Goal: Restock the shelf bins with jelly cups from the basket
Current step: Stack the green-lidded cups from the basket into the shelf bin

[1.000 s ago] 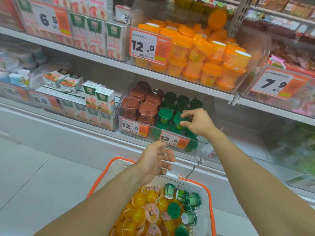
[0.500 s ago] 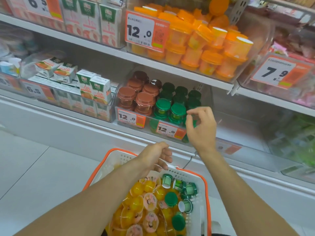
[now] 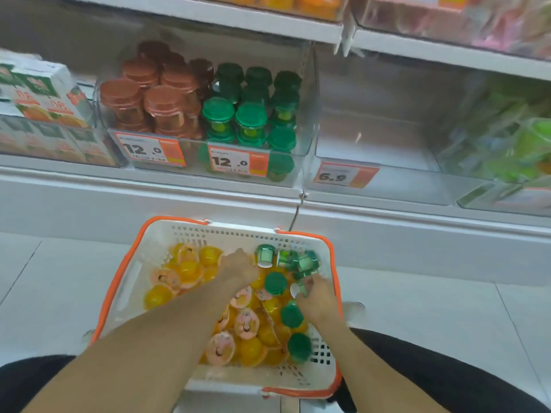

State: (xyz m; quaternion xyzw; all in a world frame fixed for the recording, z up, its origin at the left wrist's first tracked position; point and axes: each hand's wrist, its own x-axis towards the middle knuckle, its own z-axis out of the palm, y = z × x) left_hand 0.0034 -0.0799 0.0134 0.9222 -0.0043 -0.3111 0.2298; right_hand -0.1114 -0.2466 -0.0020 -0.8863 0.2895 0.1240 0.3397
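Lying heaped in the basket [image 3: 155,234], the green-lidded jelly cups [image 3: 275,283] are crowding its right side among yellow jelly cups [image 3: 189,269]. Both hands have come down from the shelf since a second ago: the right hand [image 3: 317,299] is closing its grip on a green cup, though blur hides how firmly, and the left hand's [image 3: 238,263] grip is curling beside another, holding nothing that shows. Another load is beginning. Above, the green bin [image 3: 307,138] is already sitting nearly full beside brown-lidded cups [image 3: 162,99]; the 6.9 bin [image 3: 346,174] is showing bare floor.
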